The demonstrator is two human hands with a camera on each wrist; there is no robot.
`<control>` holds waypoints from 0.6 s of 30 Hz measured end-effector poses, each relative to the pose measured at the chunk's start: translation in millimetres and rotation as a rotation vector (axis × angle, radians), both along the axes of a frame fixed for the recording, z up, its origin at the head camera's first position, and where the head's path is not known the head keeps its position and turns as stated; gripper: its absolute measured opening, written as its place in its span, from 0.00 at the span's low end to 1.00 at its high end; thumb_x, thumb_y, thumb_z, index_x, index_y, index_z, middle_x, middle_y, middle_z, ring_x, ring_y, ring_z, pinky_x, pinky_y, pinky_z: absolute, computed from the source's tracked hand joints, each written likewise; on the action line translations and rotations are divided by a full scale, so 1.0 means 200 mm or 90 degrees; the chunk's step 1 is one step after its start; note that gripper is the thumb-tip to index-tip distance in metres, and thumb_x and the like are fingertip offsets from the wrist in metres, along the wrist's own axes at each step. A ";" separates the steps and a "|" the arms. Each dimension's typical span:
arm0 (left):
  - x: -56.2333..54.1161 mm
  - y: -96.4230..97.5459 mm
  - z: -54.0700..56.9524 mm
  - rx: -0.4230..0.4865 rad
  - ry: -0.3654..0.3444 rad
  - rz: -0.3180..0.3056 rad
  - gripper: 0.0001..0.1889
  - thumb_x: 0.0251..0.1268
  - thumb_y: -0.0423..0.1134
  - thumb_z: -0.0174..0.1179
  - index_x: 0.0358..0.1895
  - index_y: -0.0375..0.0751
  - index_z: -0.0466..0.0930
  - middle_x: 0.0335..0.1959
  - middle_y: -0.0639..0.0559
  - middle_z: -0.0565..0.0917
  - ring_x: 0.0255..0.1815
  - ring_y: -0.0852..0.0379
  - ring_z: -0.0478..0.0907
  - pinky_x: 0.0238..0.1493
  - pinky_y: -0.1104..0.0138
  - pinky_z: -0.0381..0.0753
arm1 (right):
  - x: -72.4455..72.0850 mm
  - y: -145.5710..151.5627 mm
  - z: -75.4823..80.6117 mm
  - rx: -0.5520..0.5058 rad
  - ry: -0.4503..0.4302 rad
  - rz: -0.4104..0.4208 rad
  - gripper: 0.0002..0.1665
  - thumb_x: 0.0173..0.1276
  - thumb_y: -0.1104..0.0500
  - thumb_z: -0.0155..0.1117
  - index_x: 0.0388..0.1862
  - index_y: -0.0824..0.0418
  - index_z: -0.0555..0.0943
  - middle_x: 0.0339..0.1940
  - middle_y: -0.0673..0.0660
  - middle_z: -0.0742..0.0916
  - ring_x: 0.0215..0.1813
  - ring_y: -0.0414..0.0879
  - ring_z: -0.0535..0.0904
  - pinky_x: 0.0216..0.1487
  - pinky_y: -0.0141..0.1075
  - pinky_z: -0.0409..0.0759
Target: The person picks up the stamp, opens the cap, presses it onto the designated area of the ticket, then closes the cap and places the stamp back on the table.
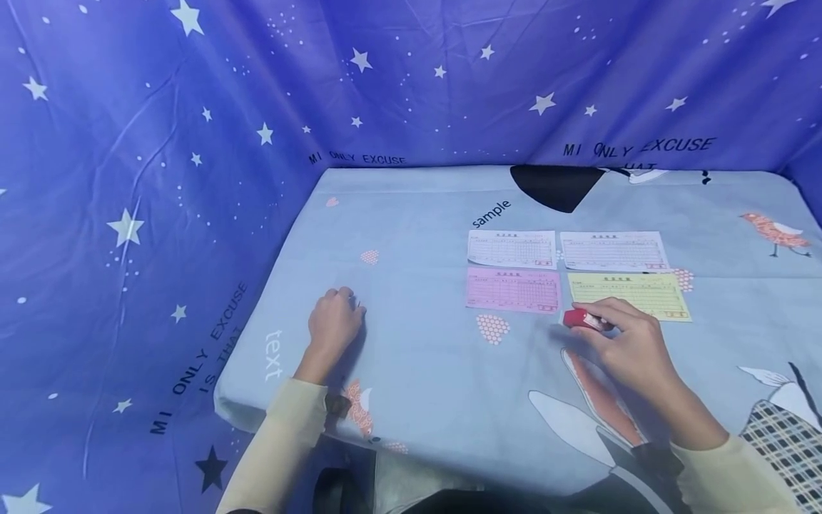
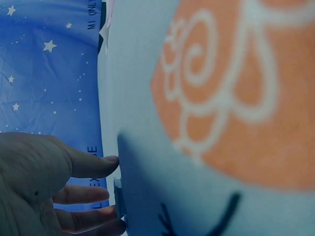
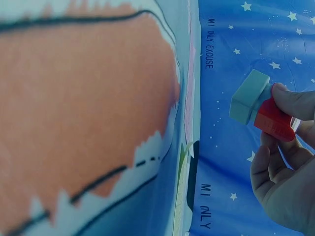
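My right hand [image 1: 632, 350] pinches a red stamp [image 1: 576, 318] between thumb and fingers, close to the lower left corner of a yellow form [image 1: 648, 293]. In the right wrist view the stamp [image 3: 274, 119] shows a red body and a pale, blocky end pointing at the table. My left hand [image 1: 334, 321] rests on the left side of the table, fingers loosely bent. The left wrist view shows its thumb apart from its fingers, with a small pale-blue block [image 2: 118, 196] at the fingertips. A pink form [image 1: 514, 291] lies left of the yellow one.
Two white forms, one on the left [image 1: 511, 250] and one on the right [image 1: 613, 251], lie behind the coloured ones. Printed light-blue cloth [image 1: 411, 343] covers the table. A blue curtain with stars [image 1: 411, 93] hangs behind it and along its left side.
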State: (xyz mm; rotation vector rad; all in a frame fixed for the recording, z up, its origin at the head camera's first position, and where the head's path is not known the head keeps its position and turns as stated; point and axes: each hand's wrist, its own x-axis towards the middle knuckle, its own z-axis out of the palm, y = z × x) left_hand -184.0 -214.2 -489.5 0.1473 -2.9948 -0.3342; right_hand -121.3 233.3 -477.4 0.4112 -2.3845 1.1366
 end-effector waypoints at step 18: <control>-0.01 0.04 -0.01 0.018 -0.024 -0.020 0.16 0.65 0.38 0.67 0.54 0.39 0.85 0.45 0.40 0.82 0.43 0.40 0.82 0.40 0.47 0.83 | 0.00 -0.01 0.00 0.008 0.026 0.010 0.30 0.38 0.76 0.84 0.45 0.66 0.89 0.35 0.52 0.88 0.35 0.32 0.72 0.34 0.17 0.68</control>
